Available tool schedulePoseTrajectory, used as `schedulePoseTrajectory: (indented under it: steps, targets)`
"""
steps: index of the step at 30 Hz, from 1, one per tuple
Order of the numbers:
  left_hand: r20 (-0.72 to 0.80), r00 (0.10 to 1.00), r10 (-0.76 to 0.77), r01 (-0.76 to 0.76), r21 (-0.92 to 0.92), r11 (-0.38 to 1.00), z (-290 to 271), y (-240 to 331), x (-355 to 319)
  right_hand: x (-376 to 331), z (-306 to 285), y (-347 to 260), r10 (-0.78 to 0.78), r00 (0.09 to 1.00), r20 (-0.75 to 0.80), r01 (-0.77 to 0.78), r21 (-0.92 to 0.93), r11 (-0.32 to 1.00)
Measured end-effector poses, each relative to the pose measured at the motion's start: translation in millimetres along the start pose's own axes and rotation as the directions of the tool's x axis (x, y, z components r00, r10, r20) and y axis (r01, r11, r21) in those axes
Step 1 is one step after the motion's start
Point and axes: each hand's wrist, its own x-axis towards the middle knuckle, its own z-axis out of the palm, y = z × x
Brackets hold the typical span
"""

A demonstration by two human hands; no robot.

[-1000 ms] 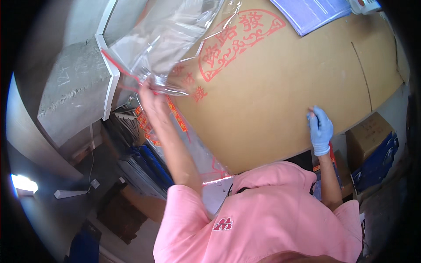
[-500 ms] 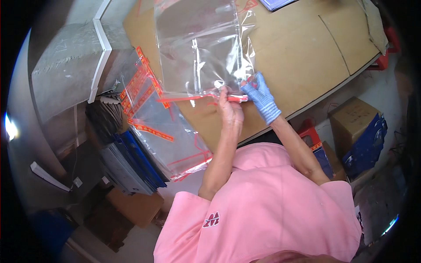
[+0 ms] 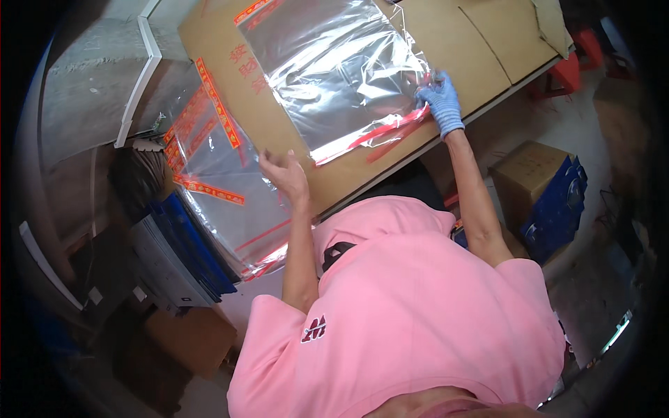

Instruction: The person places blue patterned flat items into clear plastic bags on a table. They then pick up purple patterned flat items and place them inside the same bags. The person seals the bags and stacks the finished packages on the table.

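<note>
A clear plastic bag (image 3: 334,76) with red-trimmed edges lies flat on a brown cardboard sheet (image 3: 481,49) that covers the table. My right hand (image 3: 440,101), in a blue glove, pinches the bag's lower right corner by its red strip. My bare left hand (image 3: 284,175) hovers with fingers apart over the cardboard just below the bag's lower left corner, holding nothing. More clear bags (image 3: 216,188) with red and yellow strips hang off the table's left edge.
A brown carton (image 3: 533,177) and a blue crate (image 3: 557,209) stand on the floor at the right. Blue folded material (image 3: 191,247) and a grey box (image 3: 164,268) sit at the left. A white-edged concrete ledge (image 3: 104,76) runs along the upper left.
The bag now lies spread flat on the cardboard. My right hand slid right along its lower edge to the corner. My left hand let go and moved left.
</note>
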Motion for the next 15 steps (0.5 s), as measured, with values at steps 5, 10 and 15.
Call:
schedulePoseTrajectory:
  steps: [5, 10, 15]
  targets:
    - [0.577, 0.683, 0.447, -0.708, 0.375, 0.598, -3, 23, -1, 8, -10, 1, -0.123, 0.986, -0.112, 0.071, -0.386, 0.92]
    - [0.654, 0.634, 0.414, -0.727, 0.32, 0.607, 16, -2, -33, -3, 13, -22, -0.226, 0.97, 0.094, 0.242, -0.214, 0.947]
    - [0.532, 0.685, 0.498, -0.702, 0.299, 0.646, 14, -13, -44, -16, 34, -57, -0.246, 0.89, 0.384, 0.293, -0.068, 0.954]
